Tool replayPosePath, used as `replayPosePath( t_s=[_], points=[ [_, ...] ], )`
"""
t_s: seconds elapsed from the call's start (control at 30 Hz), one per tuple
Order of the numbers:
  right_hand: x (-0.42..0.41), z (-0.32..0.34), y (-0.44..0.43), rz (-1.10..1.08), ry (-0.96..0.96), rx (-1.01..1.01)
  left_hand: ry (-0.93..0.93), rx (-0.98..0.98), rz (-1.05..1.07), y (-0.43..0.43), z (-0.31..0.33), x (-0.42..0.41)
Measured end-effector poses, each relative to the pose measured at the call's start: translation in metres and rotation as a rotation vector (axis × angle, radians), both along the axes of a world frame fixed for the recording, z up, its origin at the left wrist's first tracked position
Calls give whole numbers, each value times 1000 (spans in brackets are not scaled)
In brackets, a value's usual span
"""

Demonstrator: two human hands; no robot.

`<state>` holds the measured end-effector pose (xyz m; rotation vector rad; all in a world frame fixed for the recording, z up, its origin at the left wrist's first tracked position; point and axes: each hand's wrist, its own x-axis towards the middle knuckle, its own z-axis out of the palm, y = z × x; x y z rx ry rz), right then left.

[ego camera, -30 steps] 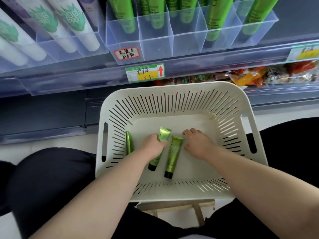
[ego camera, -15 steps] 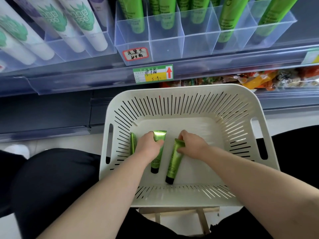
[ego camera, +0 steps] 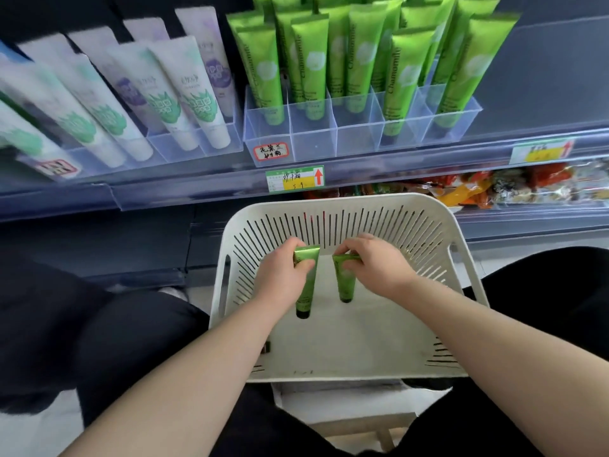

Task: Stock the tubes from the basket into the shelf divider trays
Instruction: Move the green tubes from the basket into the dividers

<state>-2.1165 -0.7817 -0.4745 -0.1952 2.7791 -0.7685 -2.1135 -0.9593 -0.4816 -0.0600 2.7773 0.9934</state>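
Here, both tubes (ego camera: pixel 306 290) between curled fingers (ego camera: pixel 362 246).

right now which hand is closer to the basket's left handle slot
Left. The left hand, gripping a tube, is just right of the handle slot; the right hand, pinching a second tube, is farther right, near the middle of the basket.

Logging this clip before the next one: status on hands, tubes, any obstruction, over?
Status: left hand grips left tube, right hand grips right tube. Both cap-down inside basket, not yet at divider tray. Nothing between hands and tray.
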Motion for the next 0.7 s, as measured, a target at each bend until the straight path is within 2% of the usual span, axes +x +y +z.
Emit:
replayPosePath(
  t_s=[0.27,0.47,0.7],
  points=[
    [-2,90,16,-47,373,1,288,90,-13,14,97,-13],
    [-16,159,33,-99,569,10,531,137,11,29,174,-26],
    [-41,219,30,-133,802,34,672,140,55,37,221,-41]
  ],
)
